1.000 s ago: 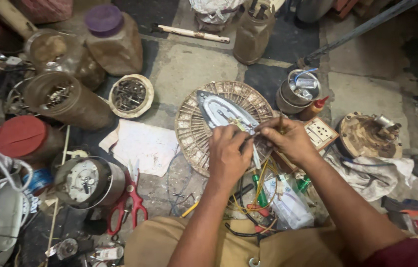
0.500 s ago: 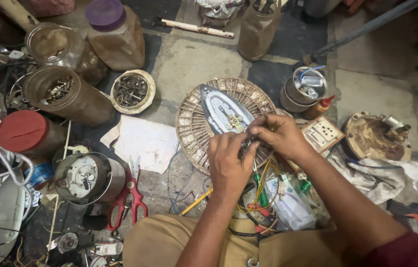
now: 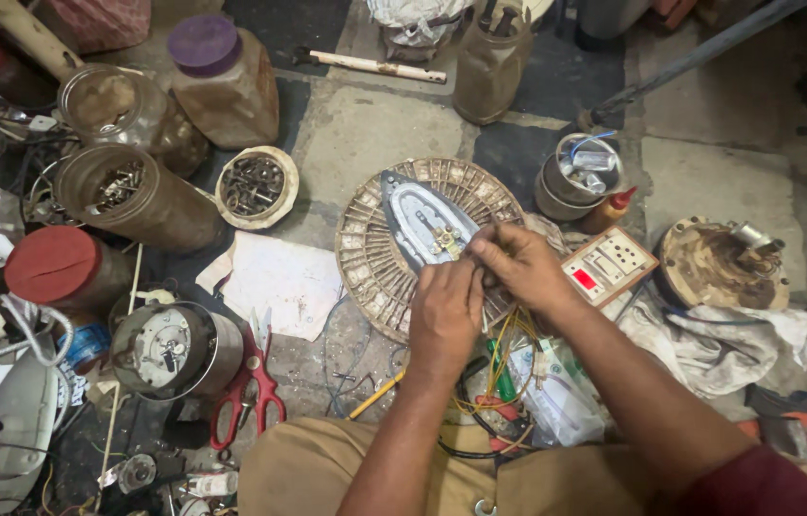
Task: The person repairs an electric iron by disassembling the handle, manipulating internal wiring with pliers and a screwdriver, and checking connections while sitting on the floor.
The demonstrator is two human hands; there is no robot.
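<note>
Nearest, red-handled scissors [image 3: 249, 397] and yellow wires [image 3: 504, 358] on the floor [image 3: 375, 124]. Just beyond, left hand [image 3: 446, 311] and right hand [image 3: 518, 268] side by side over an iron soleplate [image 3: 423, 225] lying on a round woven mat [image 3: 370, 258], each grip pressed together on something too small to make out at the soleplate's rear. Farther off, a white switch box [image 3: 609, 266], brown jars [image 3: 141, 196] of hardware, a purple-lidded jar [image 3: 222, 81].
</note>
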